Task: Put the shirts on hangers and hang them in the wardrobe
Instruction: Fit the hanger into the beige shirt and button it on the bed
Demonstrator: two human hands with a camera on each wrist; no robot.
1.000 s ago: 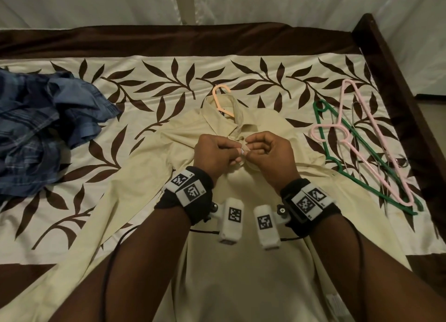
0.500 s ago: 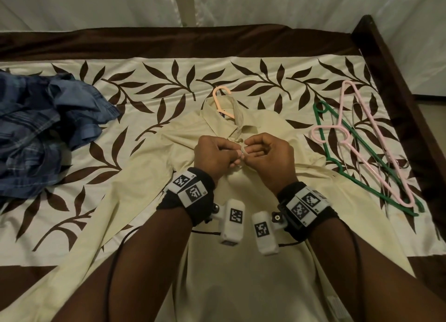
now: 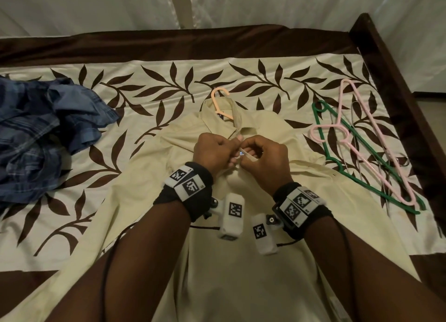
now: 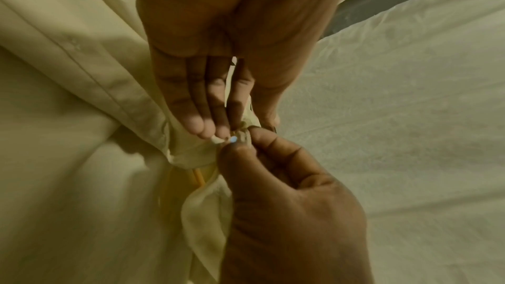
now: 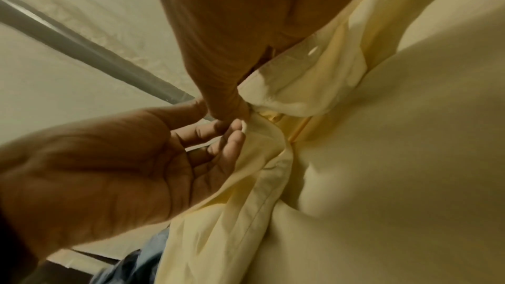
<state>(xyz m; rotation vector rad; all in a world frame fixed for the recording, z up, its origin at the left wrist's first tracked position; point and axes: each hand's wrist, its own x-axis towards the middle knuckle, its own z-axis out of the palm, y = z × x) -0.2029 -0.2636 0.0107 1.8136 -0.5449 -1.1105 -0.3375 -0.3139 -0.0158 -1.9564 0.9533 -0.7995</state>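
Note:
A cream shirt [image 3: 241, 273] lies front up on the bed, with an orange hanger [image 3: 218, 97] inside it and the hook poking out past the collar. Just below the collar, my left hand [image 3: 235, 144] and right hand [image 3: 243, 156] meet at the front opening. Each pinches one edge of the cloth. In the left wrist view, the left hand [image 4: 218, 131] and right hand [image 4: 240, 139] hold the edges together around a small pale button [image 4: 233, 139]. Under the cloth an orange bar of the hanger [image 4: 198, 177] shows. The right wrist view has the right hand [image 5: 232, 113] and left hand [image 5: 229, 135] on the same fold.
A heap of blue plaid shirts [image 3: 36, 133] lies at the left of the bed. A pink hanger [image 3: 362, 138] and a green hanger [image 3: 350, 167] lie at the right, near the dark wooden bed frame [image 3: 398, 92]. White curtains [image 3: 96, 5] hang behind the bed.
Both hands stay pinched on the shirt front below the collar. The fingers have shifted a little, and a button now shows between them.

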